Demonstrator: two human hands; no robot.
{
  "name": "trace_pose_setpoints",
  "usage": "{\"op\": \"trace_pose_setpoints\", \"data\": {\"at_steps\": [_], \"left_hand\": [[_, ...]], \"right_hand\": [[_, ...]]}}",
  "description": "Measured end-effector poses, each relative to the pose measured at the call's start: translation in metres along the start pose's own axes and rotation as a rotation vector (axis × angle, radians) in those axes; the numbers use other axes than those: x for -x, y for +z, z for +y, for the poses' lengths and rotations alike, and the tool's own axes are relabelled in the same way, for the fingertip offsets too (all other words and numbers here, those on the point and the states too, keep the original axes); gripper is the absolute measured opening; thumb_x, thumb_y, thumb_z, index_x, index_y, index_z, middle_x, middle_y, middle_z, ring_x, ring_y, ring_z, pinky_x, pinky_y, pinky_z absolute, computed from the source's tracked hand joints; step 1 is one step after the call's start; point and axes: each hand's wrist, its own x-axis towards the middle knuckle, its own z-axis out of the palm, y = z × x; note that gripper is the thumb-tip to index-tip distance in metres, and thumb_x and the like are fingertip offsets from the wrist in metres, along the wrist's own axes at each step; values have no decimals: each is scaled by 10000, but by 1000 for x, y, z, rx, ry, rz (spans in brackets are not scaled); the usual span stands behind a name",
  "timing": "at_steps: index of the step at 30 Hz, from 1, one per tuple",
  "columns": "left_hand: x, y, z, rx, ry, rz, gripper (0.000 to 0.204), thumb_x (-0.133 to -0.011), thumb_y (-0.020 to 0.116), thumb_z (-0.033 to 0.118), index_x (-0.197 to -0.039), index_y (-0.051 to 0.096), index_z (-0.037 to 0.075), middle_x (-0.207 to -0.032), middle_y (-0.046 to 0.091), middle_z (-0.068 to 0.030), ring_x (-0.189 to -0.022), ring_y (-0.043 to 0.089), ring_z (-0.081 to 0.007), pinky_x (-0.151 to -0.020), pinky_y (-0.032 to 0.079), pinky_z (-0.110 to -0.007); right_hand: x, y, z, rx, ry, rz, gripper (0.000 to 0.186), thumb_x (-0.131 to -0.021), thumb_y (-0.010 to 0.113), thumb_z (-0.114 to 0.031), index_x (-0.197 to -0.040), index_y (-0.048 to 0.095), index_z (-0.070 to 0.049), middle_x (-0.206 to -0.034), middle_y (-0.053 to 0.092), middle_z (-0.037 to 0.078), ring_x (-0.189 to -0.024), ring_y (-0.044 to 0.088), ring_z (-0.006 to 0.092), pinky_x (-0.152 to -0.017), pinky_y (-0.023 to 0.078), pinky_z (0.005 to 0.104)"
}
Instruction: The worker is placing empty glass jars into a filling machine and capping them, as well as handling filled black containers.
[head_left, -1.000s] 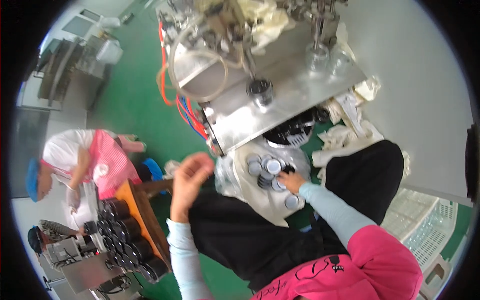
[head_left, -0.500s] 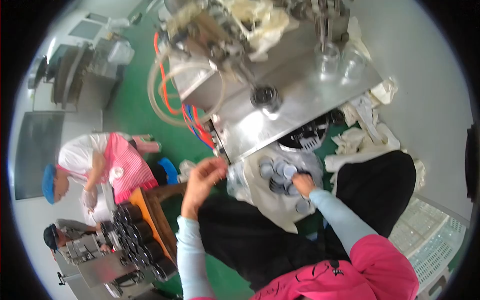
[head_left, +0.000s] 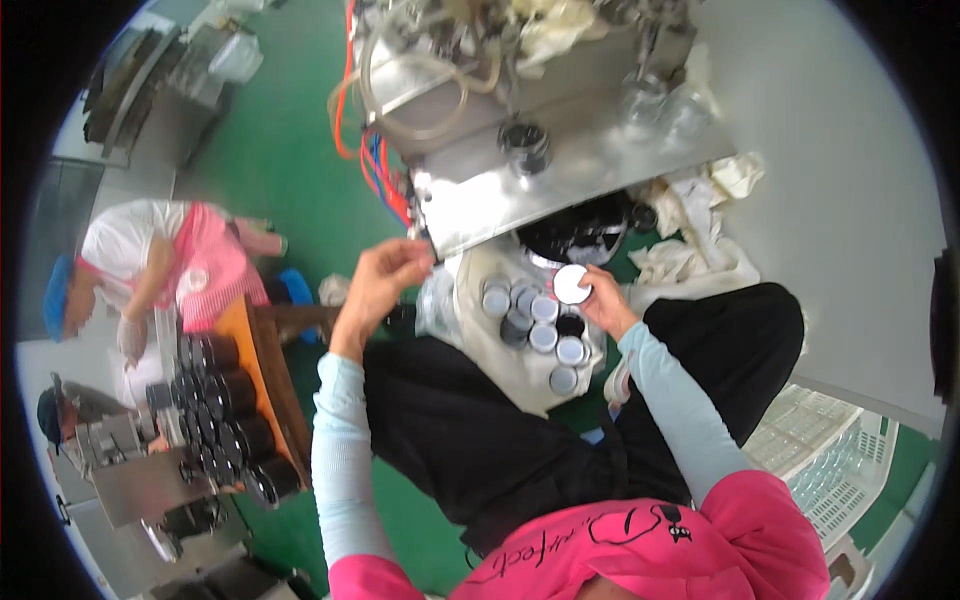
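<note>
My right hand [head_left: 605, 302] pinches a round lid [head_left: 571, 284] by its edge, its white inner face turned up. Below it, several more lids [head_left: 543, 338] lie loosely on a cream cloth [head_left: 478, 345] between my knees, most with pale insides showing. My left hand [head_left: 385, 288] hovers by the near left corner of the steel machine table [head_left: 590, 165], fingers loosely bent and nothing visible in them. On that table stands a jar of dark contents [head_left: 524, 147] under a nozzle. Two clear empty jars [head_left: 687, 112] are farther right.
A black basin [head_left: 575, 235] sits under the table's front edge. Orange and blue hoses [head_left: 378, 180] hang at its left. White crates of clear jars [head_left: 830, 460] stand at lower right. To the left, a person in a pink apron [head_left: 215, 265] is near a bench holding several dark jars [head_left: 225, 400].
My right hand has lifted a lid from among those on the cloth and moved up and slightly left. My left hand has moved farther forward. The whole view has shifted a little.
</note>
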Motion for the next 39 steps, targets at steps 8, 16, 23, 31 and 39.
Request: {"op": "trace_pose_setpoints", "data": {"at_steps": [8,16,23,31,39], "left_hand": [[-95,89,14,-208,262,220,775,-640,749,165,-1263,332,-31,-1213,442,-197,-1088,466,-290,-904,398,-366],[-148,132,29,-208,252,532,789,-520,792,185,-1158,389,-46,-1102,482,-212,-1044,432,-342,-912,359,-388],[-100,117,11,-248,218,565,725,-527,777,185,-1112,413,-43,-1035,501,-206,-1015,447,-339,-883,371,-395],[-65,96,-15,-398,283,616,895,-531,816,252,-1224,341,-59,-1150,456,-226,-1069,457,-333,-917,369,-373],[-19,44,5,-294,366,711,836,-635,775,232,-1290,313,-6,-1243,427,-167,-1107,438,-260,-932,358,-360]], "right_hand": [[56,77,-139,253,-379,-192,279,-764,521,-47,-1042,503,-26,-880,567,126,-805,577,215,-706,492,303],[13,102,-212,1845,-1031,206,358,-725,542,-74,-1066,516,31,-1202,421,217,-1027,489,389,-877,414,400],[-16,122,-198,1828,-854,251,210,-678,524,-12,-871,556,65,-1038,484,226,-912,509,415,-798,425,429],[-14,153,-132,1855,-847,-288,253,-675,562,3,-912,476,8,-993,483,165,-929,491,373,-799,415,385],[-13,160,-136,1874,-828,-337,271,-676,568,7,-931,476,-3,-1049,473,148,-956,491,358,-793,415,381]]}}
